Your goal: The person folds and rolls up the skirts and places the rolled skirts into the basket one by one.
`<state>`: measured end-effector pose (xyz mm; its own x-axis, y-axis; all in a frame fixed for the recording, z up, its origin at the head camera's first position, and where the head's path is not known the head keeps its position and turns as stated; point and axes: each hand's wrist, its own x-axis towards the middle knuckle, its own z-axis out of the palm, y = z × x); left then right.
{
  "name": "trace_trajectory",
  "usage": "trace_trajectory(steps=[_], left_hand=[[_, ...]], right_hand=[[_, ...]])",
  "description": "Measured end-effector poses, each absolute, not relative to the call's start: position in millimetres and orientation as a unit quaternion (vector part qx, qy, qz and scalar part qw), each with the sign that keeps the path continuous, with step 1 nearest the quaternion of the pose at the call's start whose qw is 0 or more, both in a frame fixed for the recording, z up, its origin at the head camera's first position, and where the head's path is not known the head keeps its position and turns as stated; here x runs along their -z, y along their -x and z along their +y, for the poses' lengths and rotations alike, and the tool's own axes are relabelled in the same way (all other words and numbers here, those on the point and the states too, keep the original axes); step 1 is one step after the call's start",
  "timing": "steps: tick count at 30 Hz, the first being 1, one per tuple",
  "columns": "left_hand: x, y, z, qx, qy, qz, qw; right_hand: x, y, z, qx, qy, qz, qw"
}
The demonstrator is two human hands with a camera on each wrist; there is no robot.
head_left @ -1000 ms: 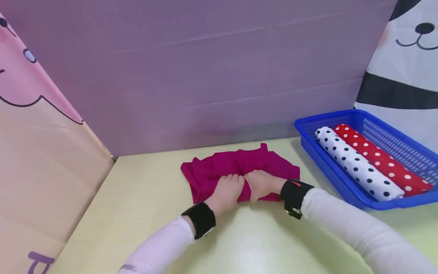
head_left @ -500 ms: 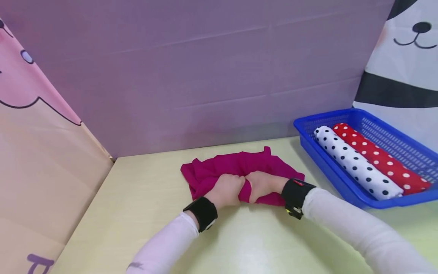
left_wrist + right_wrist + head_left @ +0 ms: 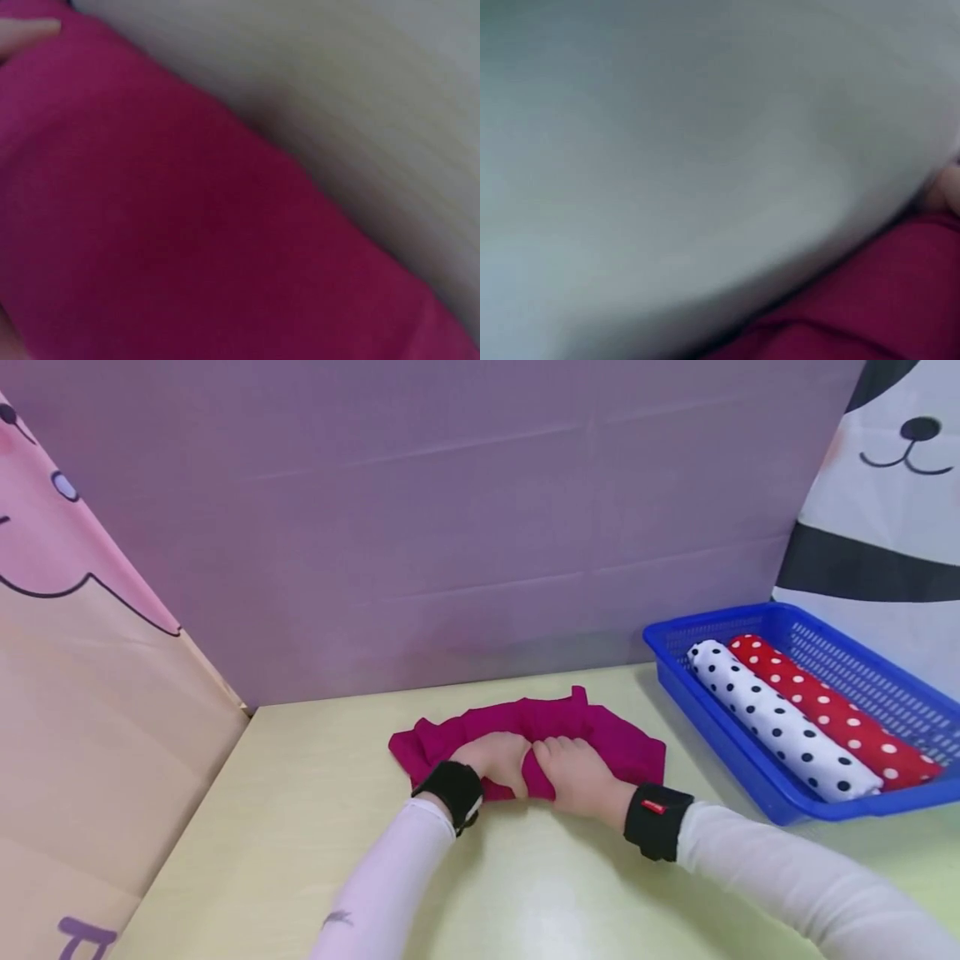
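A crumpled magenta cloth (image 3: 555, 718) lies on the table in the head view, bunched near its front middle. My left hand (image 3: 495, 756) grips the bunched part from the left. Close beside it, my right hand (image 3: 577, 772) grips the same part, a narrow strip of cloth showing between the two. In the left wrist view the magenta cloth (image 3: 187, 210) fills most of the picture, with a fingertip (image 3: 30, 34) at the top left. The right wrist view is blurred and shows the cloth (image 3: 877, 300) at the lower right.
A blue plastic basket (image 3: 731, 764) stands on the right, holding a rolled white cloth with black dots (image 3: 780, 722) and a rolled red cloth with white dots (image 3: 832, 710). A purple backdrop (image 3: 450, 527) rises behind the pale table (image 3: 300, 793).
Both hands have turned at the wrist while gripping the cloth; the left wrist has swung up, the right wrist down. The cloth's outline has shifted slightly.
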<state>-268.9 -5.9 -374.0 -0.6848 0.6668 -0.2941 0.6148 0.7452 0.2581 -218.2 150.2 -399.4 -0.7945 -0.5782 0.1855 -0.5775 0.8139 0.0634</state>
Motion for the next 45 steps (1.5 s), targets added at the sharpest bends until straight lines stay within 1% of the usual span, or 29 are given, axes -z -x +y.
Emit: trace_trajectory(steps=[2,4,7,9,14,16,17,22,27,32,34,36,38,40,42,45], left_hand=[[372.3,271.7,-5.7,-0.087,-0.336,0.913,0.213],[370.7,272.5,-5.9,-0.096,-0.324,0.913,0.229],[371.6,269.5,-7.3,-0.092,-0.326,0.915,0.220],[374.5,264.4,-8.9,-0.081,-0.335,0.920,0.186],[383.9,245.7,-14.1,-0.047,-0.343,0.936,0.058],[386.0,239.2,-16.0,-0.043,-0.338,0.940,0.029],[386.3,236.5,-16.8,-0.043,-0.337,0.940,0.022],[383.8,226.1,-18.0,-0.040,-0.335,0.941,0.012],[383.9,216.3,-14.9,0.005,-0.335,0.942,-0.024],[387.6,208.7,-11.3,0.054,-0.342,0.935,-0.070],[388.7,207.2,-10.2,0.063,-0.344,0.933,-0.079],[388.9,207.2,-9.5,0.060,-0.345,0.933,-0.082],[388.4,209.3,-8.7,0.053,-0.345,0.933,-0.082],[387.7,212.9,-7.7,0.043,-0.347,0.934,-0.077],[387.0,217.2,-6.6,0.035,-0.350,0.933,-0.068],[386.5,224.1,-5.9,0.025,-0.352,0.935,-0.041]], right_hand=[[402.2,217.9,150.3,0.015,-0.305,-0.943,0.129],[403.1,219.0,150.5,0.023,-0.307,-0.941,0.140],[400.2,221.9,151.1,0.011,-0.317,-0.938,0.136],[397.0,224.2,151.6,-0.001,-0.328,-0.936,0.127],[388.2,227.7,151.1,-0.019,-0.344,-0.935,0.087],[386.0,228.9,150.3,-0.025,-0.347,-0.935,0.064],[385.2,229.5,150.0,-0.031,-0.347,-0.936,0.051],[379.9,234.3,149.9,-0.070,-0.351,-0.933,-0.025],[372.0,242.7,151.0,-0.120,-0.344,-0.922,-0.134],[365.0,249.9,152.4,-0.157,-0.312,-0.905,-0.244],[363.0,251.9,152.6,-0.165,-0.305,-0.898,-0.271],[361.7,252.7,152.9,-0.174,-0.301,-0.894,-0.283],[362.6,252.3,153.3,-0.175,-0.305,-0.894,-0.276],[365.0,249.8,154.1,-0.170,-0.311,-0.900,-0.252],[368.1,245.3,155.1,-0.156,-0.319,-0.910,-0.213],[372.2,234.1,155.6,-0.109,-0.325,-0.931,-0.128]])
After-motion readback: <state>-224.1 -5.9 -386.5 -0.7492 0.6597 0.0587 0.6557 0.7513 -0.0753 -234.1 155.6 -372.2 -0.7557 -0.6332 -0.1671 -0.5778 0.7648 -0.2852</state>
